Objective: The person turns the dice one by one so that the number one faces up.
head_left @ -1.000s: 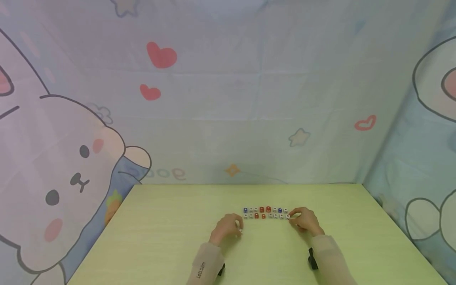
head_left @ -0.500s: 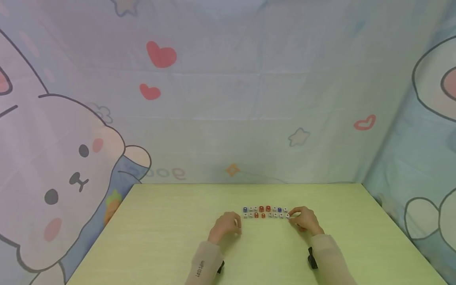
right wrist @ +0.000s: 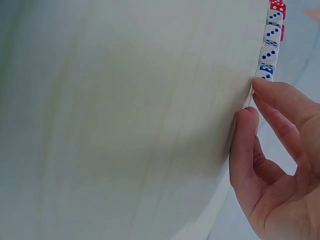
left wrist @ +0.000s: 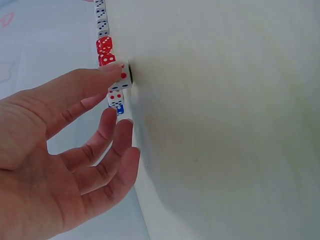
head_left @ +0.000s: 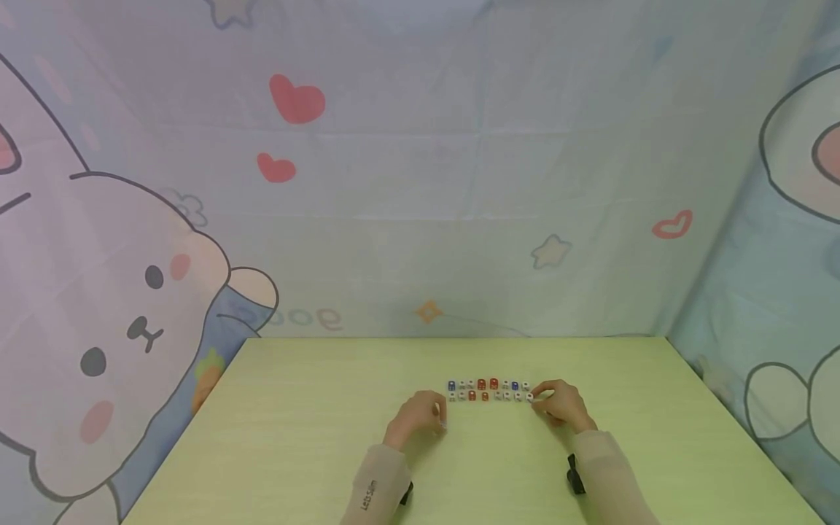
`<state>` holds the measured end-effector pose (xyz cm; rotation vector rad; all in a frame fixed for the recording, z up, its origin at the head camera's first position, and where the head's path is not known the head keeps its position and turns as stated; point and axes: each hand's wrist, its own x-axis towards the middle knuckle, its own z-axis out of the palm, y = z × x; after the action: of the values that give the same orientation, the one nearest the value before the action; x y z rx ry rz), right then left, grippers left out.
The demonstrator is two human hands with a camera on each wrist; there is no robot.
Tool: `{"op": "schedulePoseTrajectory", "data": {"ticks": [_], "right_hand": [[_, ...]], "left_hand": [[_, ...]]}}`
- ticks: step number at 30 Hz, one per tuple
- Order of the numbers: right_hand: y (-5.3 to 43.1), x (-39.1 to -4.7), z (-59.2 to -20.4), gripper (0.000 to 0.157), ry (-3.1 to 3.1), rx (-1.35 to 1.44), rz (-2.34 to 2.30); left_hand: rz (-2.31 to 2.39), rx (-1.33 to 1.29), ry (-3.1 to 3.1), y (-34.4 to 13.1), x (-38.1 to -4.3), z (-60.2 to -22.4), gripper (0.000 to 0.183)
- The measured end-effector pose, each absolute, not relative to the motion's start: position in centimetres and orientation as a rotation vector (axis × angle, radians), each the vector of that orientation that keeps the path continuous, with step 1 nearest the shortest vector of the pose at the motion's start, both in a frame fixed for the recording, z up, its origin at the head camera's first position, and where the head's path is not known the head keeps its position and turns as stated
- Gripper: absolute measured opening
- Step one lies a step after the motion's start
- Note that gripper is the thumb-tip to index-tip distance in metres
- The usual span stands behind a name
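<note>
My left hand (head_left: 416,418) is left of and in front of two rows of small dice. In the left wrist view it pinches a white die (left wrist: 124,76) at the fingertips, a red pip showing on one face; the other fingers are loosely bent. My right hand (head_left: 563,405) rests at the right end of the rows. One of its fingertips is at the last white die (head_left: 529,398) of the front row. Thumb and finger stand apart in the right wrist view, with nothing seen between them. Red dice (head_left: 494,383) sit mid-row among white and blue ones.
The dice stand on a pale yellow-green table (head_left: 315,408). Behind it hangs a printed cloth (head_left: 407,168) with hearts, stars and a cartoon rabbit. A black strap (head_left: 574,475) shows beside the right sleeve.
The white die in my left hand shows a different side and less of itself in the head view. My left fingers have shifted slightly. The right hand and both rows have stayed in place.
</note>
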<state>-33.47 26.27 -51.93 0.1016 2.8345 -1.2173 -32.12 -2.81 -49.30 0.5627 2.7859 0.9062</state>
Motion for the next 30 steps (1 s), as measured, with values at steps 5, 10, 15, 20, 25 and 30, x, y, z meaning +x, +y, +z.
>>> {"op": "schedulePoseTrajectory", "data": {"ticks": [5,10,15,20,25,30], "right_hand": [[26.19,-33.42,-51.85,0.025,2.835,0.111,-1.215],[26.22,-33.51,-51.9,0.025,2.838,0.128,-1.207],[26.36,-33.65,-52.05,0.026,2.814,0.14,-1.226],[26.43,-33.67,-52.19,0.027,2.799,0.137,-1.237],[26.36,-33.58,-52.11,0.027,2.807,0.13,-1.238],[26.4,-33.76,-52.13,0.027,2.815,0.134,-1.221]], "left_hand": [[0.926,0.55,2.763,-2.97,-31.94,-48.72,0.016],[0.924,0.531,2.737,-3.16,-31.9,-48.23,0.01],[0.936,0.527,2.7,-3.36,-31.98,-48.62,0.007],[0.972,0.544,2.675,-3.42,-31.88,-49.05,0.006],[0.984,0.546,2.675,-3.37,-31.73,-49.03,0.004],[1.003,0.53,2.668,-3.27,-31.72,-49.01,0.004]]}}
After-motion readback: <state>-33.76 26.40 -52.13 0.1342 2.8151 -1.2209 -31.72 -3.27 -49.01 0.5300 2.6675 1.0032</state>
